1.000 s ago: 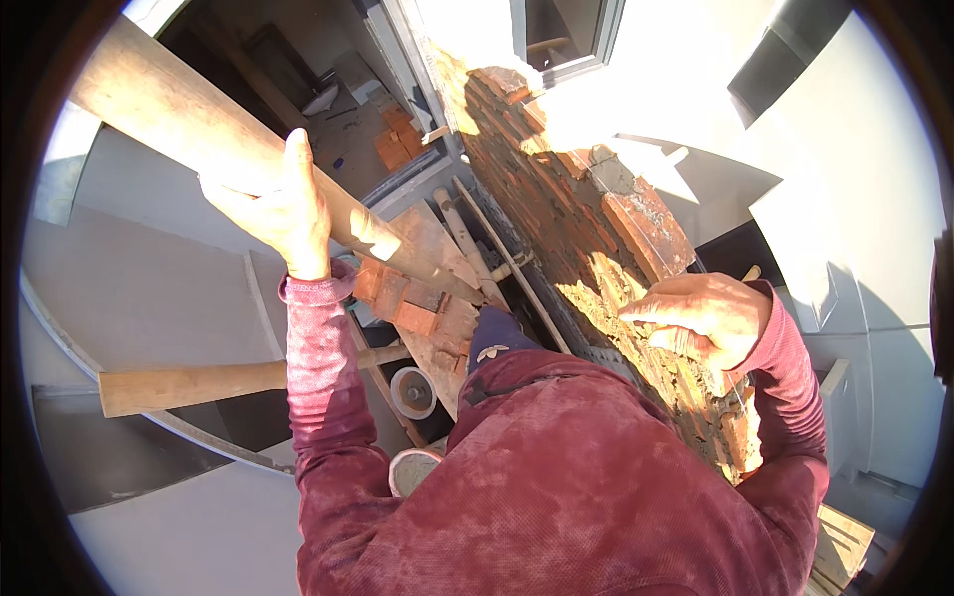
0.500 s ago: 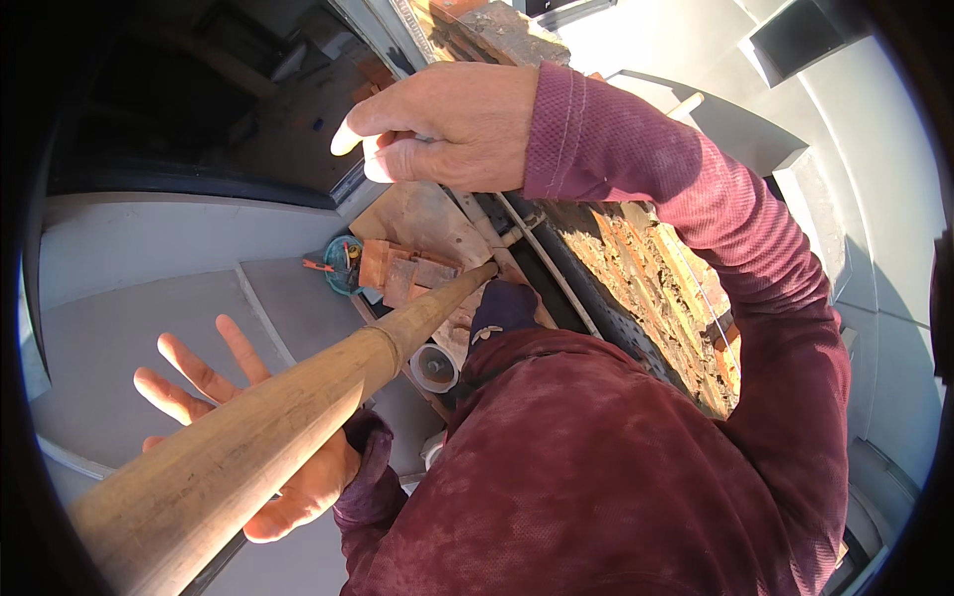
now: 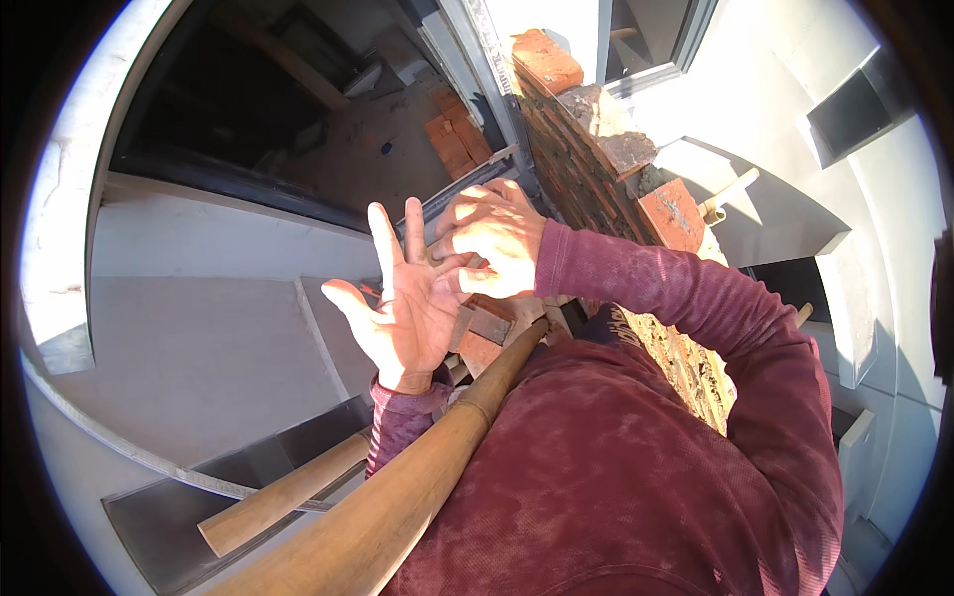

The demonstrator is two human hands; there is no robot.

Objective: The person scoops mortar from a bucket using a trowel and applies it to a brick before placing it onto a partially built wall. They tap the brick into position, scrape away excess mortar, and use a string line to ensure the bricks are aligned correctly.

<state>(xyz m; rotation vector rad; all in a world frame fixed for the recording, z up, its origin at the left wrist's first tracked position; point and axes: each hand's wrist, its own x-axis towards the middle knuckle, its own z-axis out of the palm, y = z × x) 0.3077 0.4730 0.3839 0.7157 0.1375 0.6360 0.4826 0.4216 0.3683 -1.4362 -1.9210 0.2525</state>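
Observation:
My left hand is held palm up, with its thumb and two fingers spread and nothing lying on the visible palm. My right hand reaches across from the right, its fingers curled against the finger side of my left palm. It covers the other left fingers, and whatever its fingertips may pinch is hidden. A thick bamboo pole slants between my left forearm and my body, touched by neither hand. Below the hands, several loose bricks are partly covered.
A brick wall runs past on the right, topped by orange bricks and a rough mortared block. Another bamboo pole lies at lower left. A dark framed opening is at upper left, with bricks inside.
My left hand has come up from behind the bamboo pole, and my right hand has moved down onto it. The pole now leans nearer my body. My view has shifted.

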